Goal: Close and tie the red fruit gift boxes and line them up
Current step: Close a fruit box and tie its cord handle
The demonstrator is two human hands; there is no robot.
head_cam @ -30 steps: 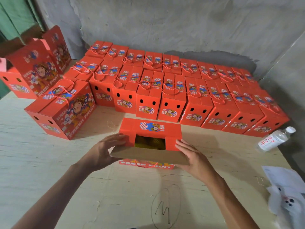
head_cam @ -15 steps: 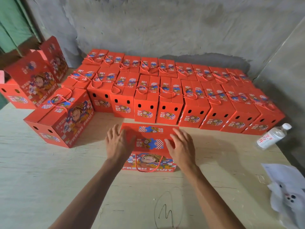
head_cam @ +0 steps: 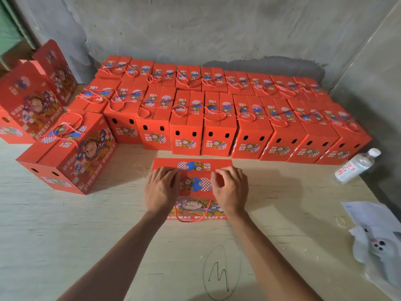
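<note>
A red fruit gift box (head_cam: 192,168) stands in front of me on the table, its top flaps down. My left hand (head_cam: 161,189) lies on the left part of the lid, fingers bent over it. My right hand (head_cam: 231,189) lies on the right part, its fingertips curled at the flap's edge. A red cord handle (head_cam: 191,216) hangs loose down the box's front face. Behind it stand rows of closed, tied red boxes (head_cam: 217,124) side by side.
One tied box (head_cam: 71,153) sits askew at the left, with open upright boxes (head_cam: 32,105) behind it. A plastic water bottle (head_cam: 355,167) lies at the right. White paper and a plastic bag (head_cam: 377,242) lie at the near right. Concrete walls close the back and right.
The front flap, open a second ago with fruit showing, has been folded down. Both hands moved onto the lid, and their fingers have since curled from flat.
</note>
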